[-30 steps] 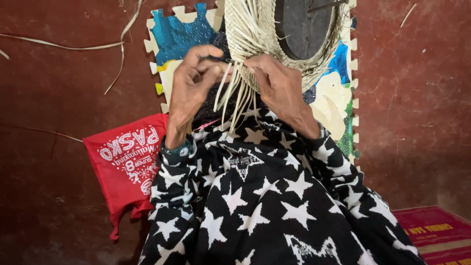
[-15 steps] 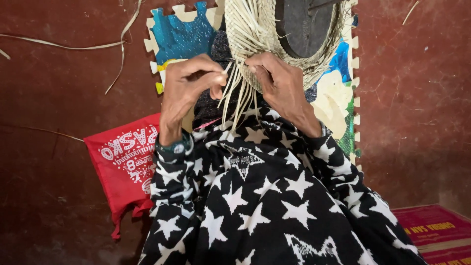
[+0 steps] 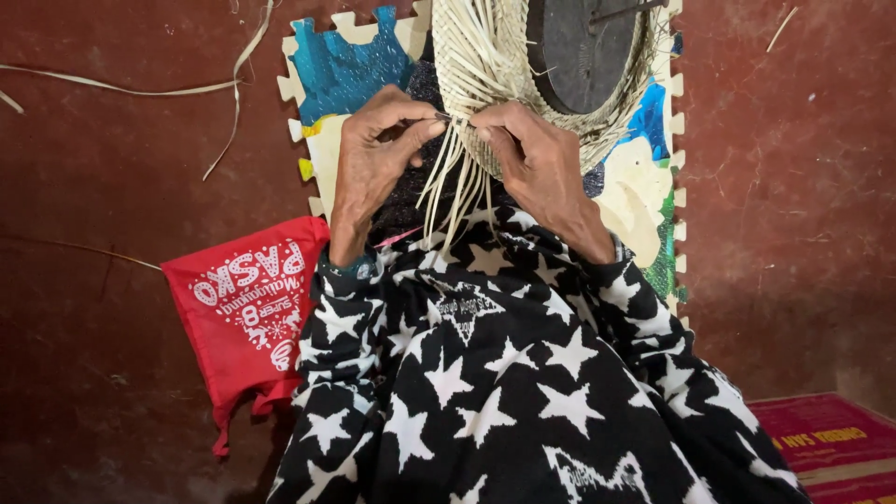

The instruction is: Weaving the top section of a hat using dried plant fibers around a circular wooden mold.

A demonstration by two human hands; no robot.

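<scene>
A half-woven straw piece (image 3: 485,56) is wrapped round a dark round form (image 3: 583,51) at the top of the view. Loose pale straw strands (image 3: 453,182) hang from its woven edge toward my lap. My left hand (image 3: 373,159) pinches a strand between thumb and fingers at the edge of the weave. My right hand (image 3: 537,159) presses its fingertips on the same edge, gripping strands right beside the left fingers. Black sleeves with white stars (image 3: 504,373) cover both my arms.
A colourful foam puzzle mat (image 3: 350,61) lies under the work on the dark red floor (image 3: 112,392). A red printed cloth bag (image 3: 247,308) lies at the left. Stray straw strips (image 3: 140,89) lie on the floor upper left. A red flat object (image 3: 826,443) is at the lower right.
My left thumb and fingers have closed in on the strand and moved right, up to the right fingertips. The weave and form have barely shifted.
</scene>
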